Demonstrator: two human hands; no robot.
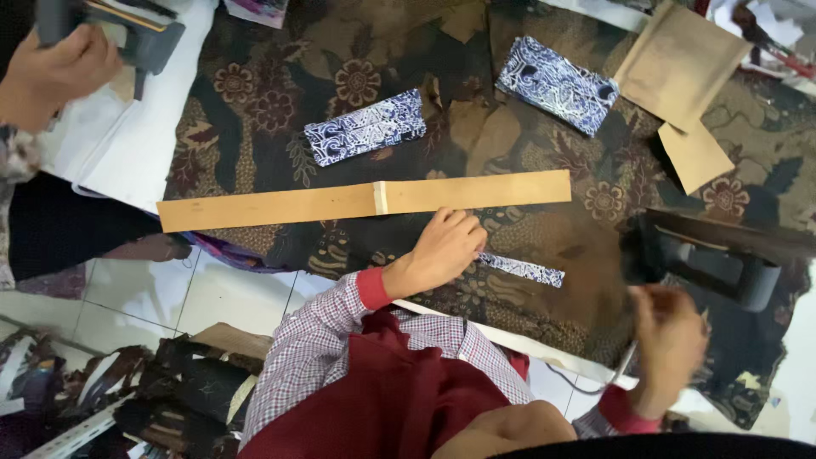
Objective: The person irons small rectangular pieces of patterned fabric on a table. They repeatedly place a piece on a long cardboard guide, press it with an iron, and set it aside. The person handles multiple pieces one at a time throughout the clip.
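My left hand point(442, 251) rests knuckles-up on the dark batik cloth point(280, 110), its fingers curled down on one end of a narrow blue-and-white patterned strip point(531, 271). Just beyond it lies a long tan paper strip point(280, 205) with a pale join at its middle. My right hand point(667, 336) is blurred and raised just below a dark iron point(722, 259) at the right. A thin cord point(625, 365) runs past its wrist. Whether it holds anything is unclear.
Two blue-and-white patterned fabric pieces point(365, 127) point(557, 83) lie farther back. Brown paper pieces point(680, 59) point(695, 155) sit at the top right. Another person's hand point(51, 68) grips a dark tool point(144, 38) over a white board point(136, 144) at the top left. A tiled floor and clutter point(170, 391) lie below left.
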